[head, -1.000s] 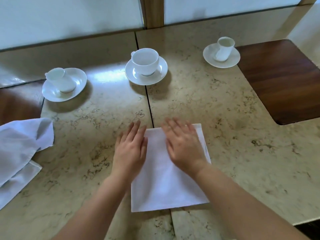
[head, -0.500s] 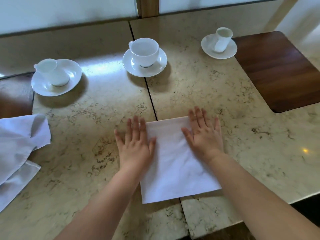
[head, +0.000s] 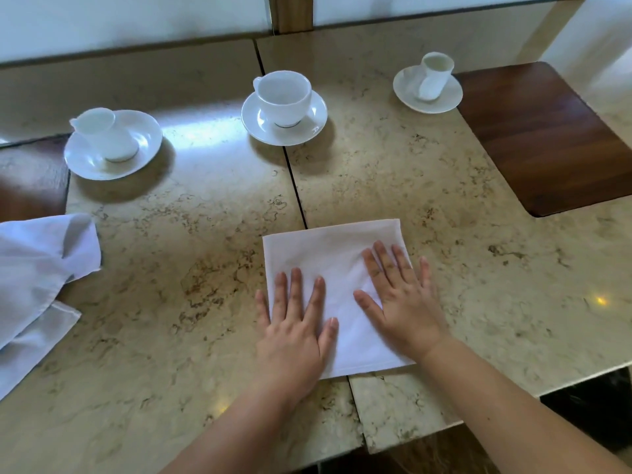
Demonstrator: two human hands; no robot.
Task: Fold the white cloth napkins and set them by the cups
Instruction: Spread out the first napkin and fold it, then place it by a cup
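A folded white napkin (head: 328,248) lies flat as a square on the marble table, near the front edge. My left hand (head: 295,331) presses flat on its lower left part, fingers spread. On its right side my right hand (head: 402,302) lies flat too, fingers apart. Neither hand grips anything. Three white cups stand on saucers along the back: a left cup (head: 102,133), a middle cup (head: 284,95) and a right cup (head: 434,75). A loose heap of unfolded white napkins (head: 37,268) sits at the left edge.
The marble table (head: 171,302) has a dark seam running from back to front under the napkin. Dark wooden insets lie at the right (head: 547,138) and at the far left (head: 30,179). A wall with a wooden post rises behind the cups.
Both hands have slid from the napkin's far edge toward me across the cloth, first moving apart. The napkin stays flat in the same spot.
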